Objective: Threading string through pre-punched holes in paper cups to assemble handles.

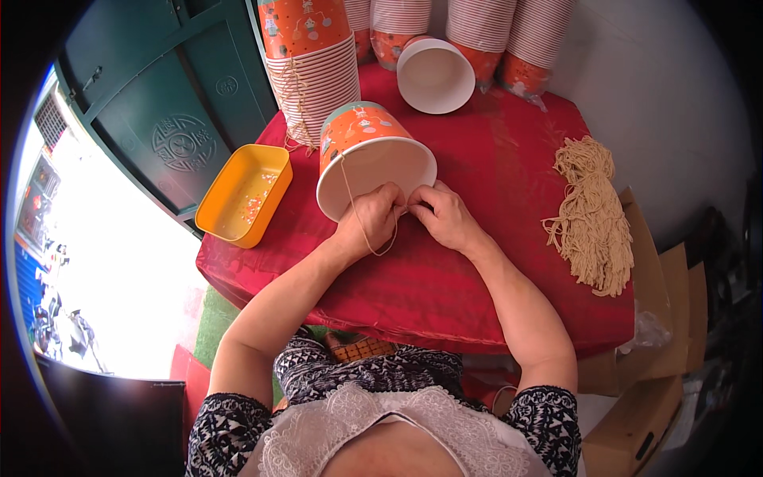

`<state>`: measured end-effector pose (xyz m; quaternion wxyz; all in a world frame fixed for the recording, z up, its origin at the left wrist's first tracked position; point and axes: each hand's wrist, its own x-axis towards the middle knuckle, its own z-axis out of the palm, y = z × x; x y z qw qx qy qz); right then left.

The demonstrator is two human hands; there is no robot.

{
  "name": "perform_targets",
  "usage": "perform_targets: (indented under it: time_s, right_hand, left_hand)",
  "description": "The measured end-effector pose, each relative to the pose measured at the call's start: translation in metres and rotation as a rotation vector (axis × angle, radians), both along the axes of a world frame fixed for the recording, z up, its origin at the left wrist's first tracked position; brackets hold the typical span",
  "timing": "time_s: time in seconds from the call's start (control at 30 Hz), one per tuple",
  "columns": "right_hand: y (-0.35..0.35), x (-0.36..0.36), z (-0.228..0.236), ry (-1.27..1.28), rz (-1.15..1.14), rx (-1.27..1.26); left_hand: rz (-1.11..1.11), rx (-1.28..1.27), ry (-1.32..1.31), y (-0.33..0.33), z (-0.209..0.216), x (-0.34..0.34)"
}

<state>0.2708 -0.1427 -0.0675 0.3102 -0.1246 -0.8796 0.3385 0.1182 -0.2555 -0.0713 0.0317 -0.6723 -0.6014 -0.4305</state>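
A paper bucket [366,127], orange with small printed figures, lies on its side with its white open mouth toward me. From a spot on its left rim a thin beige string [350,187] runs down over my left wrist and loops back up to my fingers. My left hand [369,216] is closed, pinching the string at the lower rim. Against it, fingertip to fingertip, my right hand [447,216] is closed in a pinch on the string's end. The fingers partly hide that end.
A tall stack of nested buckets [314,79] with strings hanging stands behind left. Another bucket [435,75] lies at the back, before bagged stacks [479,28]. The yellow tray [274,171] holds small scraps. A beige string bundle [592,215] lies right, near cardboard boxes [636,421].
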Motion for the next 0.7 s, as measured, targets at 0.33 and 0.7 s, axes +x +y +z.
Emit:
perform_targets:
  time_s: [0.33, 0.7]
  right_hand:
    - [0.001, 0.0, -0.008, 0.006, 0.055, 0.134]
    - [-0.02, 0.001, -0.001, -0.107, -0.109, 0.576]
  left_hand:
    - [0.023, -0.046, -0.111, 0.001, 0.0, -0.005]
    - [0.163, -0.015, -0.172, 0.009, -0.003, -0.008]
